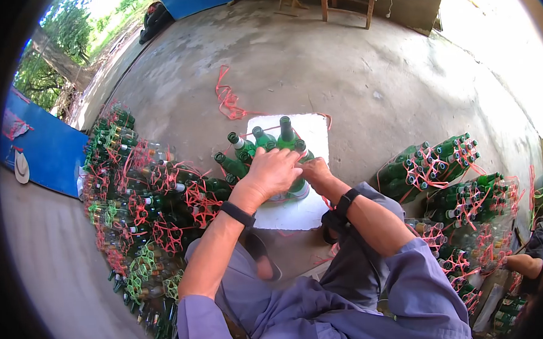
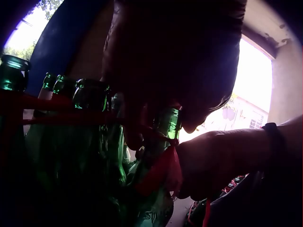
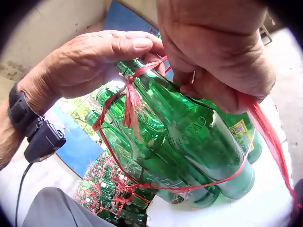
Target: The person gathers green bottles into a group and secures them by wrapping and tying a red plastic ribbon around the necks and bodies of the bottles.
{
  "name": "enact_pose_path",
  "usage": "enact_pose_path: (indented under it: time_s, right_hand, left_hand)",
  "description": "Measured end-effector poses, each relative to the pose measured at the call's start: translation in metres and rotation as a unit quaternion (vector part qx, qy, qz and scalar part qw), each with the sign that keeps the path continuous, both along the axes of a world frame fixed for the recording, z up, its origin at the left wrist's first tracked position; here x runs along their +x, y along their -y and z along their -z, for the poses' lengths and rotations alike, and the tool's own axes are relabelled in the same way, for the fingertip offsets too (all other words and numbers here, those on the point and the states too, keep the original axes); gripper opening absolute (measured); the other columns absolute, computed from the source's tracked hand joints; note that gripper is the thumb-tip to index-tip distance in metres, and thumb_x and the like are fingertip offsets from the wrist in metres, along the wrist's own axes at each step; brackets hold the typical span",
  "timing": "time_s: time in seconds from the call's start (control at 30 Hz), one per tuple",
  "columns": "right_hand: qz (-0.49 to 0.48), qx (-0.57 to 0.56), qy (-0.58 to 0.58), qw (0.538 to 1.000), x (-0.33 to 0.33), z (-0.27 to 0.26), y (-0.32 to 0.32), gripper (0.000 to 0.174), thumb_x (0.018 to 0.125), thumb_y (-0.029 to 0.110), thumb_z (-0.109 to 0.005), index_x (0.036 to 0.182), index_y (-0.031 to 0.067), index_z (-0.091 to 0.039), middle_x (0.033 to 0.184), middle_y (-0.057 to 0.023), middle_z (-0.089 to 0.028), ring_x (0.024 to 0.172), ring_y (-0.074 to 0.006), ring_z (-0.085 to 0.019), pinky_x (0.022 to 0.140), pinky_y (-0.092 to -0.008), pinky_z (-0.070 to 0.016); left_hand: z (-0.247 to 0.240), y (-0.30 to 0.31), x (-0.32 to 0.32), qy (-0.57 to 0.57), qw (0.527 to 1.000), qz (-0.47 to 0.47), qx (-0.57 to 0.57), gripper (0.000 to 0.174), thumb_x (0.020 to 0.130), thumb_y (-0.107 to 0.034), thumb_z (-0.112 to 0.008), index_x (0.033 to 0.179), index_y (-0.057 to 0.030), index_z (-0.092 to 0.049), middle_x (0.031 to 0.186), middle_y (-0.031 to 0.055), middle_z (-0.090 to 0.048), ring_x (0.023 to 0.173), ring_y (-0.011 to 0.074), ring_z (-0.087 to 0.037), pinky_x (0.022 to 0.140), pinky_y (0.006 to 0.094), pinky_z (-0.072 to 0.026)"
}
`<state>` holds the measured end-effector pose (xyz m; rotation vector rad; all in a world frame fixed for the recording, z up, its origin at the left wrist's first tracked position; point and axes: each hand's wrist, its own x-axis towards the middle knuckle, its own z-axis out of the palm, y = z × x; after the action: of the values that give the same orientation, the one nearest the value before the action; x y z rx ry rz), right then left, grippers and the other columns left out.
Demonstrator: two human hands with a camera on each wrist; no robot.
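Several green glass bottles (image 3: 194, 137) stand bunched on a white board (image 1: 319, 210), with red plastic strip (image 3: 208, 183) wound round their bodies and necks. My left hand (image 1: 271, 171) lies over the bottle tops. In the right wrist view, the left hand (image 3: 94, 56) has its fingers bent round a bottle's neck, where the strip is knotted. Close beside it, my right hand (image 1: 319, 173) grips the red strip. In the right wrist view, a long tail hangs down from the right hand (image 3: 222, 52). The left wrist view is dark, with bottle necks (image 2: 90, 94) showing left of the fingers.
Many tied bundles of bottles (image 1: 145, 199) crowd the floor at left, and more bundles (image 1: 429, 162) stand at right. Loose red strip (image 1: 229, 101) lies on the concrete beyond the board. Another person's arm (image 1: 526, 265) shows at the right edge. A wooden stool (image 1: 348, 2) is at the back.
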<state>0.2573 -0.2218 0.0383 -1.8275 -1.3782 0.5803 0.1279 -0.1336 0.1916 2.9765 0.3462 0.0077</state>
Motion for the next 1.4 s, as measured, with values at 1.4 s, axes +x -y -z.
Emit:
enact_pose_path:
  time_s: [1.4]
  right_hand:
    - [0.23, -0.04, -0.238, 0.943, -0.027, -0.06, 0.007, 0.042, 0.084, 0.03, -0.067, 0.068, -0.008, -0.061, 0.061, -0.0158, -0.055, 0.06, -0.0246, -0.054, 0.058, -0.0407, -0.0443]
  left_hand:
    - [0.004, -0.082, 0.029, 0.155, 0.988, 0.004, 0.018, 0.015, 0.073, 0.0, -0.061, 0.081, -0.0034, -0.072, 0.078, 0.019, -0.066, 0.08, 0.0378, -0.065, 0.073, 0.0457, -0.052]
